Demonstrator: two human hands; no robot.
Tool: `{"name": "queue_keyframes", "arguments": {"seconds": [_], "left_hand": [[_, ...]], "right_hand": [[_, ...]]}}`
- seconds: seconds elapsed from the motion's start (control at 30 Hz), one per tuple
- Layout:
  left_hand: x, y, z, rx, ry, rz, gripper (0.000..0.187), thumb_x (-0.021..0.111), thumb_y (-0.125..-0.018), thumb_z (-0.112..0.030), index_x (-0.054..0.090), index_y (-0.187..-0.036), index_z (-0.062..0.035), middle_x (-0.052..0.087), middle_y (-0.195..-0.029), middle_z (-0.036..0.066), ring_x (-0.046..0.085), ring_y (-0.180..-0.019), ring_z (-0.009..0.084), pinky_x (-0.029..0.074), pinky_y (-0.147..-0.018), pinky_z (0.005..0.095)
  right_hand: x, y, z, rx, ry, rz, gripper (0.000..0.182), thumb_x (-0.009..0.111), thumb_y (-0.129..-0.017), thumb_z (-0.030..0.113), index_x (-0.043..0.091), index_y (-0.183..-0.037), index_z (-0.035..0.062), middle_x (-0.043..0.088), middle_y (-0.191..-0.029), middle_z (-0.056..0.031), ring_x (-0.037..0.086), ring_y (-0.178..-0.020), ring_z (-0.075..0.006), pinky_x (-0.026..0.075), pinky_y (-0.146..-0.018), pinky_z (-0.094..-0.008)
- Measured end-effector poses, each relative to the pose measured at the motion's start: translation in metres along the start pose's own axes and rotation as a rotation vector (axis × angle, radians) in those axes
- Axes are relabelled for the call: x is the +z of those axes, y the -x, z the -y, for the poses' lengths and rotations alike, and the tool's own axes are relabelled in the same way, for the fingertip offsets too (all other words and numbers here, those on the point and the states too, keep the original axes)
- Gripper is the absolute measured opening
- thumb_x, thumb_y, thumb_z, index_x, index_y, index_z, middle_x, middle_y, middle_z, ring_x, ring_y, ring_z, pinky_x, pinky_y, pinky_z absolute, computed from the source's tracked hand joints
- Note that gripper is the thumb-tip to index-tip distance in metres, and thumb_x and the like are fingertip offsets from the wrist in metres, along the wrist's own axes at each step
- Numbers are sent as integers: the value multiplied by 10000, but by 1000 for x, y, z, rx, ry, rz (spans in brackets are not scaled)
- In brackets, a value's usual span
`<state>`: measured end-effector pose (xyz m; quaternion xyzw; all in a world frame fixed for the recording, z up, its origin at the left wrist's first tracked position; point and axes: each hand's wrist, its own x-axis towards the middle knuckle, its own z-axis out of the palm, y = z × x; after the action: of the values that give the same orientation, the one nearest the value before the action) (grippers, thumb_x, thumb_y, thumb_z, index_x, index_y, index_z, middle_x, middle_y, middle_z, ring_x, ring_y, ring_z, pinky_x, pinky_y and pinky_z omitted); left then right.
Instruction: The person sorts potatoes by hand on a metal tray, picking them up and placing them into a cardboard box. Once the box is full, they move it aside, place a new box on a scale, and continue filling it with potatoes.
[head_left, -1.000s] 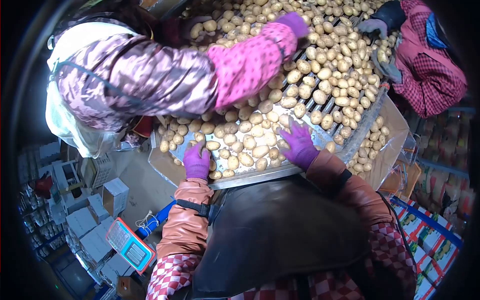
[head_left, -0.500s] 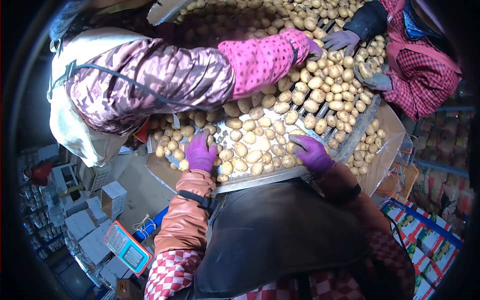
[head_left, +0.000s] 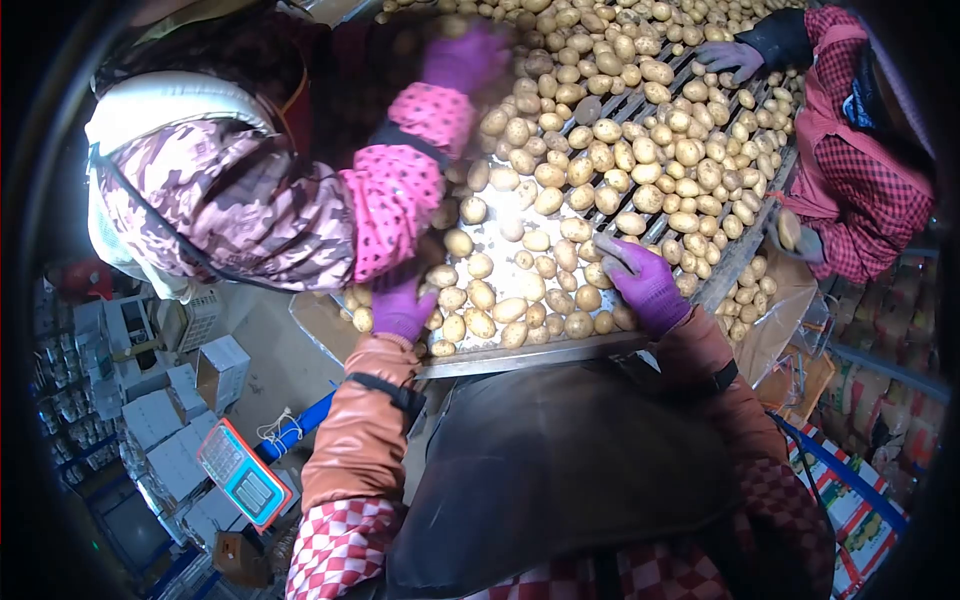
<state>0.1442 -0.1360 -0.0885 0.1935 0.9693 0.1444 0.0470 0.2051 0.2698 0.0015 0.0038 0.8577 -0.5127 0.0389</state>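
In a purple glove, my left hand (head_left: 402,306) rests among the potatoes at the left side of the metal tray (head_left: 500,356). Its thumb stands apart, while a co-worker's pink sleeve hides some fingertips. My right hand (head_left: 648,288), gloved alike, lies at the tray's right side with fingers stretched out beside several potatoes. Between both hands, potatoes (head_left: 480,294) are scattered over the tray's pale surface. No potato shows inside either hand.
Ahead, more potatoes (head_left: 655,172) cover a slatted rack (head_left: 640,112). A co-worker's pink spotted sleeve (head_left: 395,210) reaches across from the left. At the right, another person's gloved hand (head_left: 728,60) rests by the rack. A scale display (head_left: 245,476) stands lower left.
My right hand has moved slightly up and right. The left co-worker's arm has swung back left and now overlaps my left fingertips. The right co-worker's lower hand has drawn back with a potato.
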Motion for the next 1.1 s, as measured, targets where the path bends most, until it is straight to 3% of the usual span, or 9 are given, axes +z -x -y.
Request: {"name": "queue_keyframes", "arguments": {"seconds": [0.17, 0.37, 0.5, 0.63, 0.73, 0.87, 1.0, 1.03, 1.1], "left_hand": [[-6, 29, -15, -313, 19, 69, 564, 689, -784, -348, 580, -1320, -211, 469, -1418, 188, 416, -1316, 395, 277, -1097, 551], [14, 51, -20, -127, -4, -49, 627, 737, -713, -329, 577, -1297, -168, 474, -1376, 169, 413, -1279, 397, 288, -1050, 554], [21, 55, -33, -101, 127, -87, 647, 745, -720, -337, 569, -1319, -168, 471, -1380, 177, 386, -1291, 450, 302, -1025, 611], [-5, 62, -59, 118, 78, 146, 610, 683, -776, -418, 555, -1337, -215, 460, -1413, 144, 358, -1351, 405, 198, -1124, 636], [-9, 75, -27, 155, -11, 201, 570, 700, -768, -390, 576, -1296, -216, 451, -1423, 144, 351, -1358, 396, 214, -1120, 618], [-21, 74, 18, -188, 151, -74, 431, 731, -735, -287, 654, -1137, -151, 628, -1200, 146, 574, -1094, 384, 428, -944, 521], [-18, 28, 29, -101, -119, -287, 376, 681, -788, -290, 640, -1119, -117, 655, -1049, 144, 593, -966, 341, 427, -897, 517], [25, 11, 48, -173, -163, -370, 492, 626, -863, -339, 574, -1315, -152, 652, -1181, 163, 601, -1088, 352, 444, -970, 498], [19, -45, 8, -179, -110, -223, 515, 608, -873, -363, 551, -1339, -151, 623, -1231, 160, 578, -1130, 351, 419, -997, 506]], "right_hand": [[4, 4, -47, 5, 294, -132, 446, 685, -857, 166, 613, -1283, 55, 646, -1211, -176, 625, -1129, -296, 486, -986, -376], [20, 6, -33, 33, 259, 83, 378, 656, -867, 243, 649, -1227, 127, 672, -1145, -143, 639, -1023, -332, 496, -929, -432], [56, -3, -36, -11, 633, 294, 348, 589, -897, 320, 642, -1194, 148, 676, -1032, -127, 644, -937, -327, 508, -835, -457], [74, -16, -18, -134, 632, 397, 370, 662, -836, 300, 656, -1176, 155, 669, -1067, -118, 629, -992, -325, 506, -842, -450], [78, -7, -23, -321, 527, 342, 397, 685, -826, 279, 655, -1204, 158, 664, -1101, -125, 626, -994, -337, 504, -870, -445], [46, 1, -21, -373, 351, 175, 330, 648, -866, 235, 671, -1135, 45, 676, -1070, -168, 650, -948, -350, 521, -870, -427], [25, 25, -22, 185, 525, 94, 382, 668, -820, 246, 652, -1140, 38, 661, -1036, -202, 639, -956, -360, 538, -811, -431], [31, 31, -13, 213, 648, 141, 430, 698, -789, 265, 642, -1158, 50, 655, -1000, -190, 634, -940, -357, 538, -771, -443], [61, 35, -29, -8, 581, 204, 444, 687, -809, 318, 633, -1181, 83, 644, -1033, -183, 624, -962, -360, 517, -822, -458]]}}
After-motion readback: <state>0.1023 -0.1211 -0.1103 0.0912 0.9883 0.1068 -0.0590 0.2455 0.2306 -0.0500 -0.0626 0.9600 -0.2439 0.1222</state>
